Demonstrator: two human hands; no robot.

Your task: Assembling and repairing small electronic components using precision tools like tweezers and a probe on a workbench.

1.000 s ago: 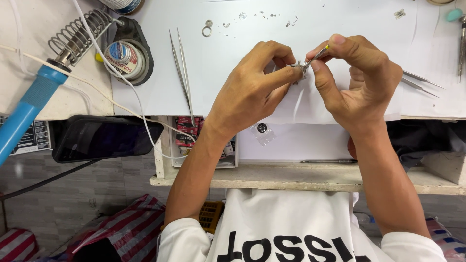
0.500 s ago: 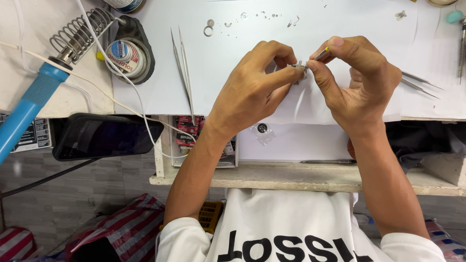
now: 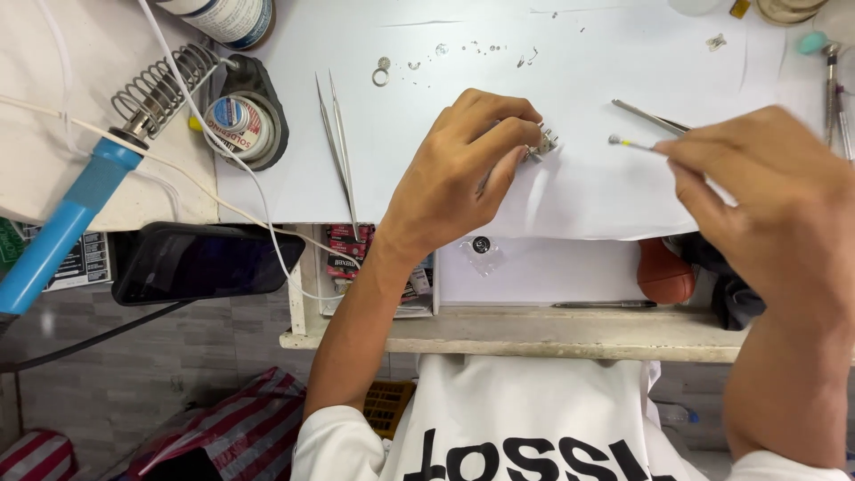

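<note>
Paper (image 3: 463, 160), white and flat, covers most of the tabletop (image 3: 552, 325), whose stone edge runs across at 6 o'clock. At 10 o'clock lie a blue soldering iron (image 3: 67, 227) in its coil stand and a solder tin (image 3: 239, 125); tweezers (image 3: 337, 142) lie at 11 o'clock, a dark phone (image 3: 200, 263) at 9 o'clock. Tiny metal bits (image 3: 383, 71) are scattered at 12 o'clock. Grey tiled floor shows below. The left hand (image 3: 454, 178) pinches a small silvery part (image 3: 543, 142) against the paper near centre. The right hand (image 3: 766, 196), at 3 o'clock and apart from the left, grips a thin probe (image 3: 637, 144), its round tip just beside the part, not touching.
</note>
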